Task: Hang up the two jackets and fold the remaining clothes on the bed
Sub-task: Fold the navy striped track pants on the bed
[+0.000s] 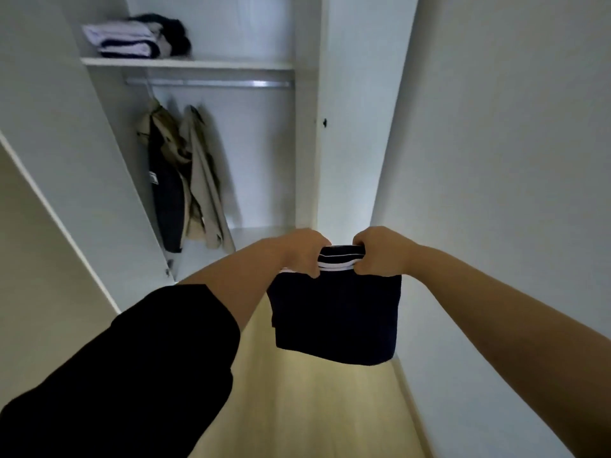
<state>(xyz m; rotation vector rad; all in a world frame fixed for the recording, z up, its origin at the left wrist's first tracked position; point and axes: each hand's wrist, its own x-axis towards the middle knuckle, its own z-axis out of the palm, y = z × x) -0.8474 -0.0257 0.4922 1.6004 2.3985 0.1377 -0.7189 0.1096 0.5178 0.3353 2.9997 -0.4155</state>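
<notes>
**Currently: folded garment carried to the wardrobe**

Item 1, far left: wardrobe door (49, 160), white, swung open toward you.

Item 2, upper left: shelf (198, 63), bearing a stack (132, 38) of folded clothes, pale and striped pieces beside a dark one.

Item 3, below the shelf: rail (211, 83), metal, with two jackets (182, 180) hanging from it, one beige with dark lining, one plain beige, touching each other. By this showing, the hanging part of your task looks done.

Item 4, lower left: your sleeve (115, 375), black, pushed up the forearm.

Item 5, centre: your left hand (297, 252), fingers curled over the top edge of the garment (337, 319), pinching it.

Item 6, centre: the garment itself, dark navy with a white striped band at the top, folded into a compact rectangle, hanging free in the air between your hands, in front of the wardrobe and well below the shelf.

Item 7, right of centre: your right hand (380, 252), likewise clenched on the top edge, near the left hand.

Step in hand, as judged: stowing a folded piece. Your next move likely calls for lifting it level and setting it flat on the shelf beside the stack, without letting the fold open.

Item 8, below: floor (314, 408), pale wood.

Item 9, right: wall (496, 160), plain white. No bed in view.
</notes>
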